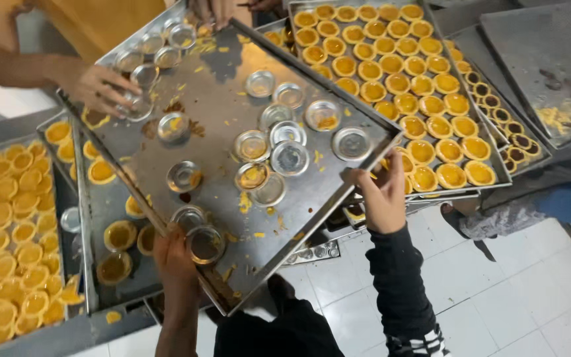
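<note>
Head view: left hand (174,254) grips the near edge of a large metal baking tray (219,86), fingers closed on the rim beside an empty round tart tin (205,243); right hand (381,197) clasps the tray's right corner. Tray is tilted, carrying scattered tins and yellow crumbs. A co-worker's hand (97,86) touches tins at the tray's far-left edge; a tray of filled egg tarts (391,73) lies beyond its right edge.

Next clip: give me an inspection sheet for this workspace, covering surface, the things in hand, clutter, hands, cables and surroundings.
Surface: metal worktop, largely covered by trays.
Job's things: big metal tray, tilted, bearing scattered empty tart moulds and yellow crumbs.
Clutter: trays of filled tarts behind and at the left; darker tarts at right.
Hands: left hand grips the tray's near edge; right hand holds its right corner. Another person's hand rests on moulds at the far left corner.
Cables: nothing seen.
Surroundings: white tiled floor.
</note>
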